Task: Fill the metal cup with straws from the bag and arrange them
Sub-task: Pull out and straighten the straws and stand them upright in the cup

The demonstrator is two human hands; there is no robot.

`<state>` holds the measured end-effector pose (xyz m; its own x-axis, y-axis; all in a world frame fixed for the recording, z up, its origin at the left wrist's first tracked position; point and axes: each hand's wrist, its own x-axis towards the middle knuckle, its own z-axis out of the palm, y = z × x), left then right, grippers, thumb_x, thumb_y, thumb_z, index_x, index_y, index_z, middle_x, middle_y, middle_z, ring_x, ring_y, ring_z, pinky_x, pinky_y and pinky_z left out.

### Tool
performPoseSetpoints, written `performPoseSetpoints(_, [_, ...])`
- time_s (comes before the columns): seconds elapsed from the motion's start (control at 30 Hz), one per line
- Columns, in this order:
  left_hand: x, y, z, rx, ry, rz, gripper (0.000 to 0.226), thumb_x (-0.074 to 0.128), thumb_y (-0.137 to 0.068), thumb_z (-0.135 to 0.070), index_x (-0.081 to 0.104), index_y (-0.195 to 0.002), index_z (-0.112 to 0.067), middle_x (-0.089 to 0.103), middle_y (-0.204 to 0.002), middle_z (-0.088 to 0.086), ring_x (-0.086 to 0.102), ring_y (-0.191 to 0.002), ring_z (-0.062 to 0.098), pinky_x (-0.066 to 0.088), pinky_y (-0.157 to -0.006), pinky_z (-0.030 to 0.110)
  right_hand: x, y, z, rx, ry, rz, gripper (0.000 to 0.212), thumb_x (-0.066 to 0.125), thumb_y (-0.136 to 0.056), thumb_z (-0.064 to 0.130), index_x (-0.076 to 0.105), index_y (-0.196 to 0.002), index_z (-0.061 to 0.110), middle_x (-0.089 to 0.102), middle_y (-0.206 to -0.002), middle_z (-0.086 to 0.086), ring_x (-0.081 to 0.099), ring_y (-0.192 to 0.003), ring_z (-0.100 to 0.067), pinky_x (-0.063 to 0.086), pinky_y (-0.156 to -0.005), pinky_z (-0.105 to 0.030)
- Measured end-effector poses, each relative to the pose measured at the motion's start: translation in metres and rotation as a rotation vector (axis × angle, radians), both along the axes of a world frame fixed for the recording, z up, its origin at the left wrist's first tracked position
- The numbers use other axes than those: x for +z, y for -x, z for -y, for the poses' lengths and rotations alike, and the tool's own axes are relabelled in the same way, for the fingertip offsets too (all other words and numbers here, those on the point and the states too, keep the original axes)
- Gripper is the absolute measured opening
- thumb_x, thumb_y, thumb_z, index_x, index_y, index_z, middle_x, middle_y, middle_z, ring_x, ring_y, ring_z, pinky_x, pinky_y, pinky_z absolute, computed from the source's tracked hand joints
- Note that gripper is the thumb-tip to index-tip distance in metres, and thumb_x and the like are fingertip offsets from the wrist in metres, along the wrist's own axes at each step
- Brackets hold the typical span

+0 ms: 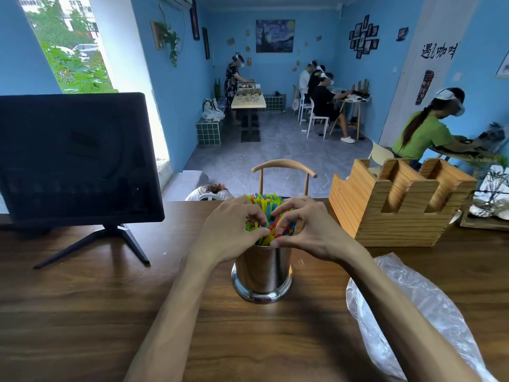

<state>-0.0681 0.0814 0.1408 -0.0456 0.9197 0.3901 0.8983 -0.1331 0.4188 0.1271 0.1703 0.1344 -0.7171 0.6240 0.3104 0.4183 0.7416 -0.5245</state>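
The metal cup (pixel 261 274) stands upright near the middle of the tabletop (pixel 82 299), toward the far edge, and is packed with coloured straws (pixel 265 205) (green, yellow, blue, orange and red) whose tips rise above its rim. Both hands close around the bundle from opposite sides. The left hand (pixel 228 230) has its fingers curled over the straw tops, thumb and forefinger pinched together on a few straws at the near side. The right hand (pixel 305 230) mirrors it, fingers arched over the bundle and the thumb tip pressing straws just above the cup's rim; the 2 thumbs nearly meet.

To the right of the cup, near the right edge, a crumpled clear plastic bag (pixel 413 307) lies flat under the right forearm. Behind it, at the far right corner, sits a wooden holder (pixel 396 205) with notched slots. A dark monitor (pixel 74 158) on a splayed stand occupies the far left. The curved back of a wooden chair (pixel 283 168) shows just past the far edge.
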Motion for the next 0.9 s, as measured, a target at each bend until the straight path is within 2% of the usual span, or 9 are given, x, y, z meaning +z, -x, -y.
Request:
performPoseSetpoints(0.17, [0.001,0.001,0.000,0.007,0.004,-0.009,0.010,0.077,-0.082,-0.047,0.068,-0.083,-0.043,0.051,-0.086,-0.021,0.049,-0.091,0.007,0.041,-0.079,0.029,-0.003,0.006,0.003,-0.014,-0.008,-0.022,0.031,0.083,-0.067,0.059,0.079,-0.081,0.032,0.064,-0.120,0.020,0.040,-0.130,-0.004,0.024,-0.108,-0.038])
performPoseSetpoints(0.27, [0.002,0.002,0.000,0.004,0.003,-0.001,0.009,0.077,-0.082,-0.045,0.071,-0.085,-0.039,0.051,-0.085,-0.020,0.049,-0.092,0.007,0.042,-0.079,0.030,-0.008,0.009,0.004,-0.027,-0.020,-0.067,0.029,0.079,-0.068,0.062,0.078,-0.078,0.035,0.065,-0.116,0.023,0.042,-0.128,-0.004,0.026,-0.106,-0.039])
performPoseSetpoints(0.43, [0.003,0.005,0.001,0.005,0.012,0.003,0.010,0.077,-0.082,-0.044,0.072,-0.088,-0.037,0.057,-0.091,-0.017,0.053,-0.094,0.007,0.045,-0.082,0.030,-0.011,0.011,0.003,-0.058,-0.023,-0.129,0.023,0.077,-0.077,0.056,0.079,-0.081,0.034,0.067,-0.114,0.024,0.045,-0.125,-0.002,0.029,-0.107,-0.043])
performPoseSetpoints(0.57, [0.006,0.004,0.000,0.002,0.022,0.040,0.011,0.077,-0.079,-0.040,0.068,-0.086,-0.041,0.057,-0.089,-0.018,0.055,-0.091,0.005,0.047,-0.082,0.031,-0.001,0.009,-0.007,-0.065,0.014,-0.212,0.008,0.078,-0.085,0.042,0.080,-0.087,0.035,0.066,-0.114,0.023,0.050,-0.120,-0.004,0.039,-0.106,-0.047])
performPoseSetpoints(0.67, [0.009,0.003,0.001,0.004,0.049,0.044,0.018,0.077,-0.080,-0.040,0.065,-0.094,-0.042,0.057,-0.094,-0.015,0.054,-0.093,0.006,0.040,-0.079,0.026,0.018,0.010,-0.010,-0.041,0.090,-0.327,0.006,0.079,-0.087,0.035,0.080,-0.090,0.030,0.069,-0.112,0.017,0.057,-0.116,-0.003,0.045,-0.092,-0.032])
performPoseSetpoints(0.77, [0.009,0.002,0.000,-0.005,0.050,0.123,0.029,0.078,-0.080,-0.052,0.068,-0.105,-0.044,0.056,-0.097,-0.015,0.054,-0.096,0.005,0.043,-0.085,0.028,0.045,0.013,-0.006,-0.023,0.114,-0.481,0.002,0.078,-0.090,0.027,0.077,-0.089,0.025,0.074,-0.094,0.009,0.066,-0.089,-0.002,0.042,-0.073,-0.021])
performPoseSetpoints(0.83, [0.009,0.001,-0.001,-0.008,0.023,0.199,0.022,0.075,-0.082,-0.055,0.073,-0.101,-0.044,0.058,-0.097,-0.015,0.055,-0.098,0.004,0.043,-0.089,0.030,0.062,0.012,-0.001,0.041,0.157,-0.608,0.003,0.074,-0.093,0.019,0.075,-0.093,0.022,0.074,-0.083,0.007,0.066,-0.076,-0.008,0.047,-0.065,-0.021])
performPoseSetpoints(0.9, [0.010,0.000,-0.001,-0.018,-0.034,0.298,0.005,0.074,-0.086,-0.049,0.076,-0.088,-0.045,0.060,-0.093,-0.017,0.056,-0.096,0.002,0.043,-0.086,0.031,0.073,0.012,0.002,0.096,0.157,-0.735,0.008,0.069,-0.096,0.012,0.073,-0.096,0.019,0.071,-0.081,0.006,0.066,-0.072,-0.011,0.050,-0.062,-0.023])
